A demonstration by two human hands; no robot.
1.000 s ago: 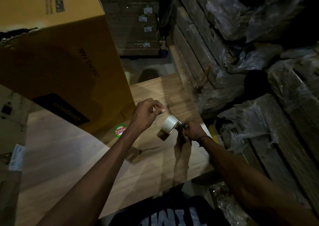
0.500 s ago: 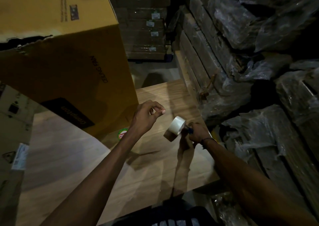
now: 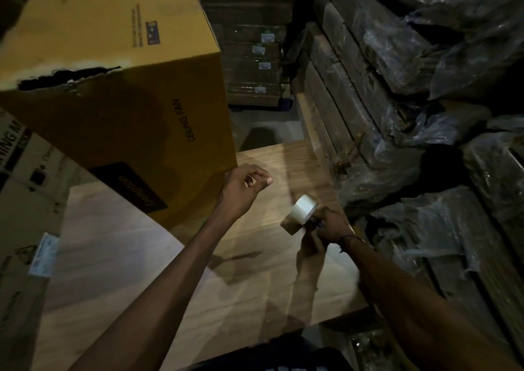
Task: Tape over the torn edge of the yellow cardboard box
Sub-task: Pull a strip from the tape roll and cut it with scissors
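Tape roll sits in the right hand, fingers curled around it; the left hand pinches what seems the tape's end. Up-left, nearer the left hand, the box's torn edge runs sideways.

The box blocks the bench's far left. Bare bench surface lies open in front of it. Wrapped stacks wall the right edge, just beside the right hand.
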